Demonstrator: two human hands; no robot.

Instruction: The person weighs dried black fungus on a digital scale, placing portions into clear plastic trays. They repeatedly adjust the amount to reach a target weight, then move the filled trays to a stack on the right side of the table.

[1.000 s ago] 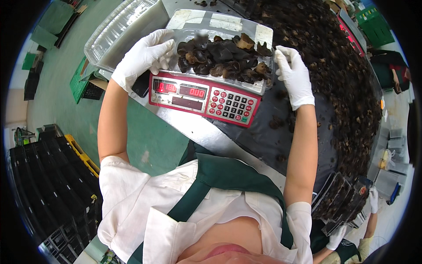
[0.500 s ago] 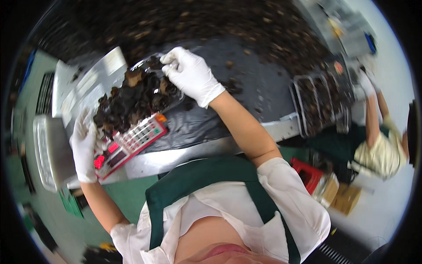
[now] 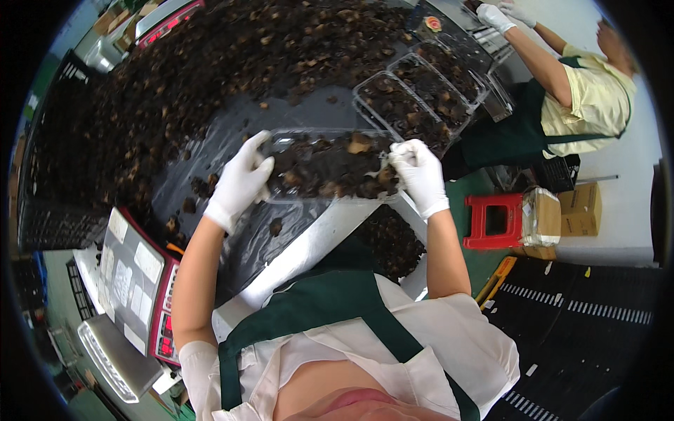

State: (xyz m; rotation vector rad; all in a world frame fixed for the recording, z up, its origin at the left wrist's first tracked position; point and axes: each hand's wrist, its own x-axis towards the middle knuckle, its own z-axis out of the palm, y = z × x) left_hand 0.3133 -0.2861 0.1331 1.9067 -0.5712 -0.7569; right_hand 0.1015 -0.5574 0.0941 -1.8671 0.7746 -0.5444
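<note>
A long clear plastic tray (image 3: 319, 132) filled with dark, frilly pieces resembling wood ear mushrooms (image 3: 330, 165) is held level between my gloved hands. My left hand (image 3: 242, 182) grips its left end, thumb and fingers closed on the rim. At the other end, my right hand (image 3: 421, 175) pinches the rim, its fingertips beside a pale piece. Under the tray lies a dark plastic sheet (image 3: 246, 242). To the left stands a red-trimmed digital scale (image 3: 137, 281) with nothing on its metal plate. Similar filled trays (image 3: 354, 98) sit just beyond my right hand.
Loose dark mushrooms (image 3: 232, 63) cover the far table, bordered by a black crate (image 3: 60, 217). A second scale (image 3: 168, 21) stands far left. At right are a co-worker (image 3: 583, 105), a red stool (image 3: 477, 228) and a cardboard box (image 3: 583, 210). More mushrooms (image 3: 393, 242) lie below the table edge.
The filled tray has come off the scale and moved right, now held by both hands. My view has turned right, bringing the filled trays and co-worker nearer the middle.
</note>
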